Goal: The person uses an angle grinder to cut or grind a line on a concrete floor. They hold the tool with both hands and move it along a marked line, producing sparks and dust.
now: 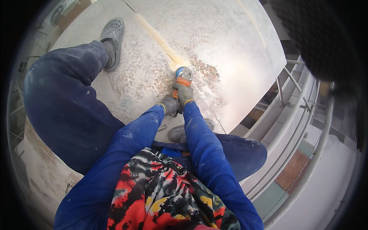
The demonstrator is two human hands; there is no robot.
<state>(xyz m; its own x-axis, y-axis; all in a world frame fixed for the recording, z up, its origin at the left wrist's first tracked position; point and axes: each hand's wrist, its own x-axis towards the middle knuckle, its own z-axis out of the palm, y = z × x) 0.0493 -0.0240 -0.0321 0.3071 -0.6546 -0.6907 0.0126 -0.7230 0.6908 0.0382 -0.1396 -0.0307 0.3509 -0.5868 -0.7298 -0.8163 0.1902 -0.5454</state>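
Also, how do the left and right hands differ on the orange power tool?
The right hand sits farther forward, nearer the round head of the orange power tool; the left hand is farther back. The right sleeve comes in from the lower right, the left sleeve from the lower left. Both hands wear grey gloves and hold the tool.

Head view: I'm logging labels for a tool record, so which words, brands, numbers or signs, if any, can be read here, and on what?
None can be read.
Power tool: too small in the picture to make out any lettering.
Patterned top: colored blotches, no readable words.
Pale surface: dust, patches and dark seams, no legible writing.
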